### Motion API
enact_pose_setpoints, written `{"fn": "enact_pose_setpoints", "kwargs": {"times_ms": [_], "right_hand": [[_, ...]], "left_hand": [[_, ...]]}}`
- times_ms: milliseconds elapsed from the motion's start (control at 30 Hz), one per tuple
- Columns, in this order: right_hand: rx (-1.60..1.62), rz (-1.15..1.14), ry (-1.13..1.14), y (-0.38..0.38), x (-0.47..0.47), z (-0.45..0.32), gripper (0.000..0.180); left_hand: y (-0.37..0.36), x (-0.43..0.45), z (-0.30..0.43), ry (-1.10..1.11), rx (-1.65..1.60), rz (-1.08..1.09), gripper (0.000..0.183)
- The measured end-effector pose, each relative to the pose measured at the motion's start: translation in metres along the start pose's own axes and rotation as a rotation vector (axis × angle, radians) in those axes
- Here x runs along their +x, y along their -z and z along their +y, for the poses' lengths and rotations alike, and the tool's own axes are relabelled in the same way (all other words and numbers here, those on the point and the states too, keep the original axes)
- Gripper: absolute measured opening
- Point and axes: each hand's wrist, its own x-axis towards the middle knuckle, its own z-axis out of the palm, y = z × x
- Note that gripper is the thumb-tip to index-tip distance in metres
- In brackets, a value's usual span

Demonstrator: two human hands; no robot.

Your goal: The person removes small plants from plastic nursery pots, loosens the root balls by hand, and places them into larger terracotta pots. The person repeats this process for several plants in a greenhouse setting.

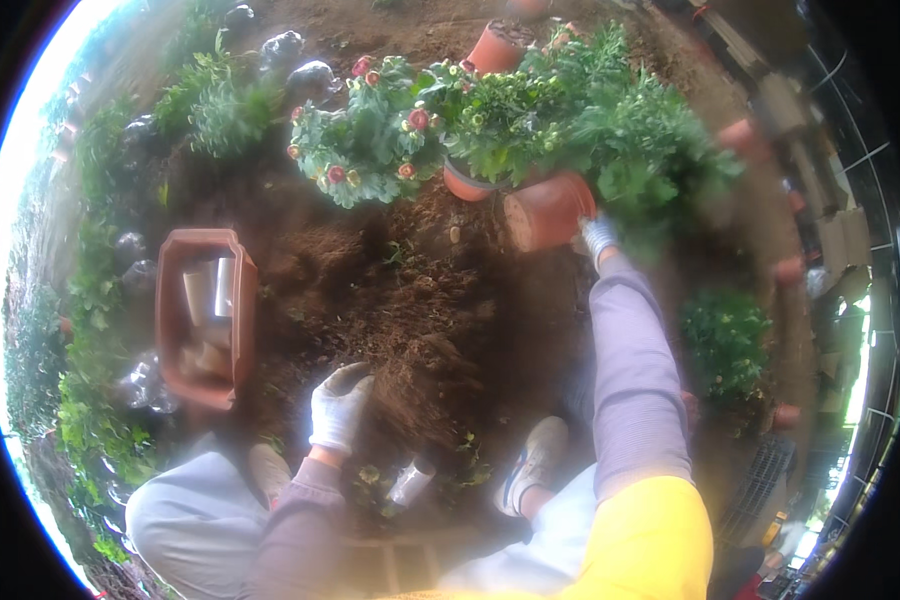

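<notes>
My right hand (597, 238), in a white glove, grips the rim of a terracotta-coloured plastic flowerpot (544, 211). The pot lies tilted on its side, its base to the left and its mouth towards leafy green foliage (645, 165). Whether that foliage grows from this pot is hard to tell. My left hand (341, 409), also gloved, is low at the near edge of a mound of loose brown soil (420, 337) with root bits. Its fingers curve towards the soil; their tips are partly hidden, so a hold is unclear.
A rectangular terracotta planter (166, 315) holding pale rolls stands on the left. Behind the soil are potted chrysanthemums with red blooms (375, 135) and another upright pot (499, 49). A clear plastic roll (411, 482) lies between my shoes. A plant (727, 341) stands at right.
</notes>
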Motion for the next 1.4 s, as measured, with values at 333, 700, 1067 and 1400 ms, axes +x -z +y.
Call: {"fn": "enact_pose_setpoints", "kwargs": {"times_ms": [333,700,1067,1400], "right_hand": [[0.156,-0.119,0.109,0.082,-0.143,-0.098,0.042],[-0.407,-0.620,0.756,0.190,-0.379,-0.200,0.017],[0.164,0.022,0.636,0.040,-0.500,-0.185,0.028],[0.281,-0.326,-0.757,-0.142,-0.528,-0.094,0.048]], "left_hand": [[-0.009,0.011,-0.004,-0.479,0.133,-0.012,0.024],[0.011,-0.097,0.052,-0.554,-0.230,0.141,0.032],[0.029,-0.076,-0.048,-0.120,0.555,-0.205,0.055],[0.097,-0.048,-0.135,0.101,0.554,-0.439,0.080]]}}
